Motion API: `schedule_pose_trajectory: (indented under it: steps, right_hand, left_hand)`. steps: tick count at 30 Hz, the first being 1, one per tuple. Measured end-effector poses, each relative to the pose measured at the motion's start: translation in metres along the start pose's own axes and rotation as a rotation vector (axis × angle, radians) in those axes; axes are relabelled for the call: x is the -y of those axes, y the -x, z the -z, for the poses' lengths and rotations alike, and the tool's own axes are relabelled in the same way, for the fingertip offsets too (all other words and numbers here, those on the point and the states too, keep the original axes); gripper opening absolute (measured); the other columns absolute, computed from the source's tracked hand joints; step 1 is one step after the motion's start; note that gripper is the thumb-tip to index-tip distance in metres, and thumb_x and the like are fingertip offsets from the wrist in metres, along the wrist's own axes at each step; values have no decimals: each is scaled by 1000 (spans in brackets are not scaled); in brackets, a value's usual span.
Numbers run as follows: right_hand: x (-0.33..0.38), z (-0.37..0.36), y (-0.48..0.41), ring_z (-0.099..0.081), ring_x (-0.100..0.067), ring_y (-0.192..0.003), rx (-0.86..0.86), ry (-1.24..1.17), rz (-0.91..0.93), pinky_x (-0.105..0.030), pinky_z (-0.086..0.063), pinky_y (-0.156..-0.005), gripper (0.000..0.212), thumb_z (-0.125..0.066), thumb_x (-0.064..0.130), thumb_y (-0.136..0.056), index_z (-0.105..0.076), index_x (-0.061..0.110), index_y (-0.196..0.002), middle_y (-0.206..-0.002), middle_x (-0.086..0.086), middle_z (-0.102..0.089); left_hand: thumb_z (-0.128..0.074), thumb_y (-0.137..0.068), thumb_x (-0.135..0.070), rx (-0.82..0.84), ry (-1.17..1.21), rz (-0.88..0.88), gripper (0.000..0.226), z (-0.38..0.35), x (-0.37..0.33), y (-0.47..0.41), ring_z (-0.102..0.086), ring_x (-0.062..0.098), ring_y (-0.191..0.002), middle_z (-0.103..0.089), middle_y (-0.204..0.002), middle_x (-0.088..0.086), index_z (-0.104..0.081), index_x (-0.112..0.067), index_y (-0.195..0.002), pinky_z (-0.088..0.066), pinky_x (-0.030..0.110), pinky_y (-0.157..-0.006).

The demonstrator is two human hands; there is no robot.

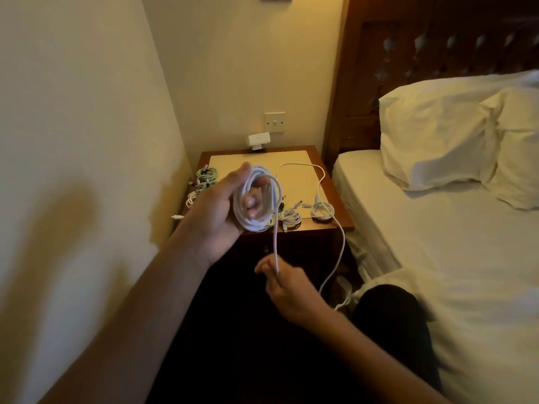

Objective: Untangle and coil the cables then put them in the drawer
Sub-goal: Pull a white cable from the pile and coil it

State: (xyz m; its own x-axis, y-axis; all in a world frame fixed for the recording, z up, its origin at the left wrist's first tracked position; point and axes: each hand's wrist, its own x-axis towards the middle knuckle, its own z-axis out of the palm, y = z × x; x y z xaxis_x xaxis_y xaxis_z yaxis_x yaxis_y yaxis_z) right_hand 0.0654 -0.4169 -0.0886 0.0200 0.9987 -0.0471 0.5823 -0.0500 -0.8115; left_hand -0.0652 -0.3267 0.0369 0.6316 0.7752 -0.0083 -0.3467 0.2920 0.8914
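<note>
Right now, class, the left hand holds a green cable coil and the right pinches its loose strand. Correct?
No: the head view shows the cable coil in the left hand is white, not green. The right hand does pinch its loose strand.

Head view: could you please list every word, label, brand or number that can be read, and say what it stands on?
None: no readable text shows anywhere.
Wall switch: plain plate, no lettering visible.
Adapter: any marking too blurred to read.
Coil in the left hand: plain white, no print seen.
Cables on the nightstand: plugs too small to show print.
</note>
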Motion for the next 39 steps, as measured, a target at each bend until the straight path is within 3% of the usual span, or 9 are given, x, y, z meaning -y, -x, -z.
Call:
schedule_pose_trajectory:
  steps: [5, 8, 11, 17, 20, 28, 30, 34, 39]
  right_hand:
    - [13, -22, 27, -63, -32, -101, 354, 333, 11, -46, -55, -85, 26, -41, 31, -110, -53, 15, -127, -119, -11, -59]
    - [50, -8, 37, -61, -34, -107, 517, 462, 56, -49, -55, -90, 31, -47, 37, -107, -56, 14, -126, -123, -11, -55]
    - [89, 32, 40, -60, -20, -89, 378, 401, 57, -38, -51, -84, 23, -46, 39, -108, -62, 21, -106, -94, 0, -61]
    - [71, 120, -2, -65, -9, -75, 19, 185, 156, -33, -53, -70, 22, -65, 44, -96, -75, 26, -89, -80, 6, -71]
    - [27, 124, -18, -63, 2, -70, -92, -22, 163, -18, -47, -68, 18, -65, 32, -99, -77, 23, -91, -74, 17, -71]
    - [-1, 12, 21, -54, -4, -60, 49, 42, 66, -25, -46, -57, 15, -44, 34, -109, -58, 38, -111, -82, 6, -66]
    - [22, -2, 30, -58, -4, -67, 150, 133, 87, -23, -46, -61, 14, -44, 33, -109, -53, 33, -120, -88, 6, -64]
    - [61, 29, 33, -60, -11, -75, 142, 375, 182, -28, -50, -69, 14, -43, 36, -109, -54, 28, -107, -87, 7, -61]
    - [55, 104, 3, -57, -3, -74, 50, 632, 277, -21, -43, -66, 19, -51, 39, -105, -67, 29, -104, -80, 14, -59]
  left_hand:
    - [-46, -107, -25, -125, 177, 8, 33, 16, 21, -9, -57, 17, -68, -62, -75, 8, -60, 4, -112, -53, 26, -65]
    - [-41, -109, -26, -133, -202, -18, 36, 20, 48, -5, -64, 21, -83, -73, -97, 9, -58, 2, -124, -50, 35, -81]
    - [-39, -110, -31, -56, -647, 18, 34, 23, 69, 10, -68, 17, -90, -75, -104, 2, -63, -11, -124, -48, 36, -87]
    - [-33, -103, -60, 149, -723, 132, 57, 37, 60, 45, -52, 24, -65, -60, -73, 12, -73, -22, -87, -42, 35, -69]
    - [-47, -99, -52, 165, -587, 42, 50, 37, 44, 55, -40, 27, -66, -47, -76, 27, -72, -9, -105, -37, 33, -61]
    - [-38, -108, -36, -55, 145, -122, 45, 26, 29, 5, -48, 17, -61, -49, -67, 5, -67, -1, -104, -44, 29, -71]
    - [-39, -109, -35, -62, -48, -145, 42, 23, 39, -6, -54, 17, -70, -57, -77, 5, -61, 1, -116, -48, 29, -76]
    - [-46, -108, -36, -25, -1002, -192, 27, 25, 60, -3, -56, 13, -70, -64, -83, 6, -56, -11, -108, -47, 35, -71]
    - [-40, -97, -63, 190, -1238, -5, 40, 46, 44, 14, -57, 5, -73, -66, -84, -9, -66, -33, -93, -46, 39, -72]
